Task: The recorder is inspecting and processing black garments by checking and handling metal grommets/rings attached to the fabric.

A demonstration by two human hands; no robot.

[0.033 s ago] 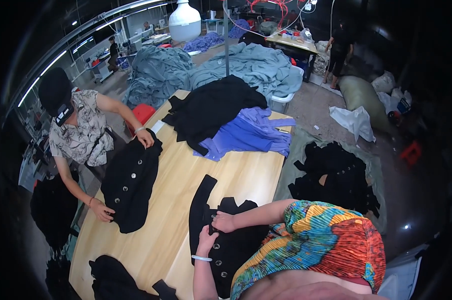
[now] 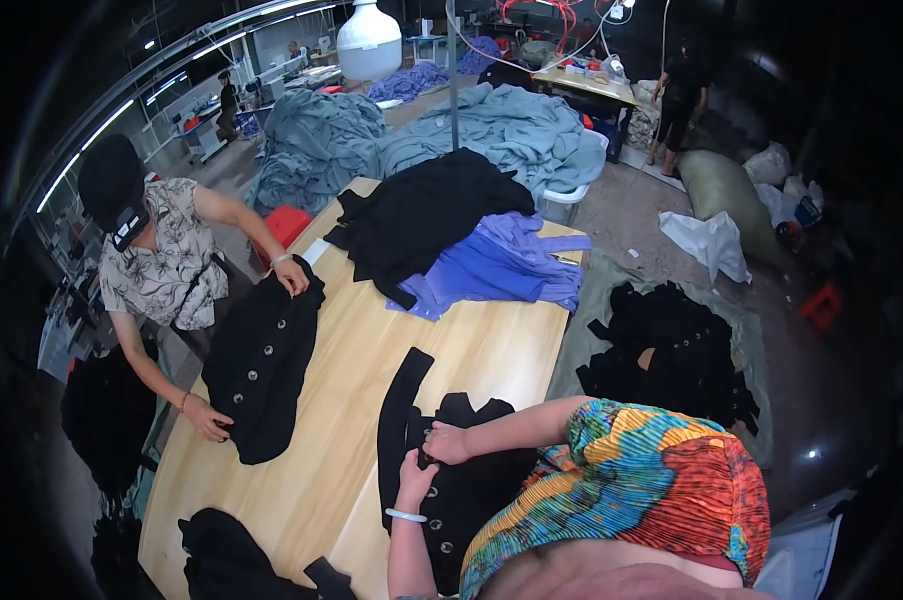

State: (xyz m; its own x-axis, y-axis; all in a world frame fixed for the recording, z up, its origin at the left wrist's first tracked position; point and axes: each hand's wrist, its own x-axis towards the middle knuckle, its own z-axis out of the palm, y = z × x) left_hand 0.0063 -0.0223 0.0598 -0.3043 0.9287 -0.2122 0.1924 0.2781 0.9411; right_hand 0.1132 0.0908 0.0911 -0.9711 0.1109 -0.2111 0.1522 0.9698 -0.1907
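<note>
A black buttoned garment [image 2: 477,485], cardigan-like, lies on the wooden table in front of me with a row of round buttons down its front. One sleeve stretches away from me, to the left of the body. My left hand [image 2: 415,480], with a pale bangle on the wrist, has its fingers closed at the button edge. Just beyond it, my right hand [image 2: 447,443] comes in from the right and pinches the same edge near an upper button. The two hands almost meet; the fingertips and whatever is pinched there are partly hidden.
Across the wooden table [image 2: 357,400], a co-worker handles another black buttoned garment [image 2: 262,370]. Black [image 2: 442,215] and purple garments [image 2: 502,265] are heaped at the far end. Another black garment [image 2: 227,560] lies near left. More black clothes [image 2: 672,350] rest on a floor sheet at right.
</note>
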